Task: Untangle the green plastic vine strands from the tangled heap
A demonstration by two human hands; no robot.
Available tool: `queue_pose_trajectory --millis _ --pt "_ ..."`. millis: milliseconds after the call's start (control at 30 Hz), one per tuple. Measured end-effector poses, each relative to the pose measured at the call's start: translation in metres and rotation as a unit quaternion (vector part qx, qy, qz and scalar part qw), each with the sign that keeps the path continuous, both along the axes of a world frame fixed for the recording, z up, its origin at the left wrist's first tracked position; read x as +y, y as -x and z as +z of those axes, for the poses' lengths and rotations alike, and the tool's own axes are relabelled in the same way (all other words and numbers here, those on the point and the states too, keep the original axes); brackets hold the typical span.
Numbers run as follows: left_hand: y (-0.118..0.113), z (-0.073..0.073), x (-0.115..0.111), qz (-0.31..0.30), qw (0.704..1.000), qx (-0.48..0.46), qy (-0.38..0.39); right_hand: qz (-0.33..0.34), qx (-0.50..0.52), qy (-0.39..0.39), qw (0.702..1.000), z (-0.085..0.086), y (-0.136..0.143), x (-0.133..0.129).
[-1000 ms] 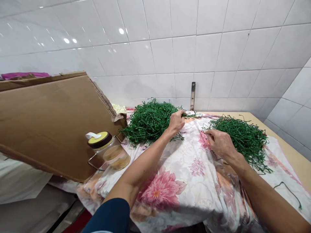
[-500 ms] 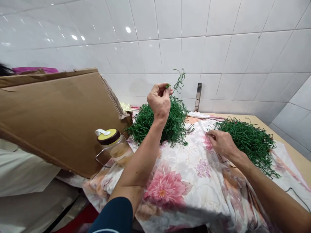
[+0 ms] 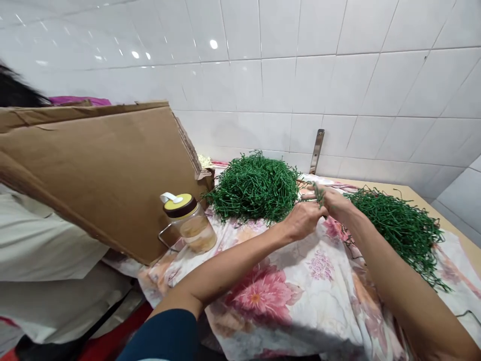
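Over the floral cloth (image 3: 296, 260), between two heaps of thin green stems, my hands meet. My left hand (image 3: 306, 219) is closed on a small green stem piece (image 3: 319, 194) that stands up between the hands. My right hand (image 3: 333, 200) touches the same piece from the right, its fingers partly spread and slightly blurred; whether it grips anything is unclear. The left green heap (image 3: 259, 185) lies just beyond my left hand. The right green heap (image 3: 394, 225) lies beside my right wrist.
A jar with a yellow-and-brown lid (image 3: 195, 225) stands left of my left forearm. Behind it leans a large cardboard sheet (image 3: 101, 170). At the far left is a person in light clothing (image 3: 45, 240). A metal strip (image 3: 317, 150) rests against the tiled wall.
My left hand has come down from above the left heap, with green stem in its fingers, to meet my right hand. The view has shifted slightly left.
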State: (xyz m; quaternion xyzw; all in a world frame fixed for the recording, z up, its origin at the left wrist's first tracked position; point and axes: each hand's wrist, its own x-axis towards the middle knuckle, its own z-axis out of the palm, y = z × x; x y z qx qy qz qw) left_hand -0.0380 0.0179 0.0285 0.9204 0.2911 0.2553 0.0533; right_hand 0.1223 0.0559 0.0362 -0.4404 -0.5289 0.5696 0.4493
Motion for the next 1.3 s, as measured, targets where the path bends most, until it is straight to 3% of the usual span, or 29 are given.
queue_pose_trajectory --millis 67,133,200,300,333,433,533,633,733,833,1000,1167,1300 --pt "0.004 -0.008 -0.005 -0.016 0.998 0.054 0.006 0.044 -0.029 -0.007 0.999 -0.012 0.008 -0.001" --pt "0.010 -0.007 -0.013 -0.047 0.994 0.093 0.015 0.060 -0.064 -0.007 0.996 -0.024 0.011 -0.002" --pt "0.018 0.006 -0.020 -0.082 0.990 0.111 0.043 0.062 -0.086 -0.004 0.994 -0.035 0.011 -0.002" --pt "0.032 0.039 -0.017 -0.117 0.987 0.004 0.108 0.057 -0.099 -0.016 0.993 -0.043 0.010 -0.003" --pt "0.036 0.050 -0.011 -0.090 0.989 -0.031 0.110 0.049 -0.099 -0.020 0.994 -0.044 0.011 -0.004" --pt "0.040 0.068 0.018 0.112 0.992 -0.053 0.025 0.012 -0.092 -0.029 0.995 -0.046 0.019 -0.008" --pt "0.037 0.061 0.049 0.278 0.958 0.056 0.037 -0.017 -0.085 -0.027 0.996 -0.047 0.022 -0.009" --pt "0.036 0.051 0.065 0.319 0.937 0.127 0.070 -0.056 -0.081 -0.027 0.995 -0.044 0.013 -0.005" --pt "0.045 0.052 0.070 0.343 0.931 0.107 0.066 -0.115 -0.074 -0.035 0.990 -0.037 -0.002 0.000" --pt "0.061 0.062 0.078 0.380 0.924 0.043 0.031 -0.160 -0.064 -0.039 0.984 -0.029 -0.009 0.003" --pt "0.081 0.073 0.099 0.440 0.898 -0.007 -0.027 -0.161 -0.058 -0.032 0.985 -0.012 0.001 -0.005" --pt "0.092 0.059 0.105 0.443 0.896 0.029 -0.003 -0.121 -0.044 -0.052 0.990 0.030 0.004 -0.025" --pt "0.106 0.054 0.107 0.482 0.876 -0.004 -0.013 -0.105 -0.017 -0.057 0.993 0.067 -0.004 -0.048"
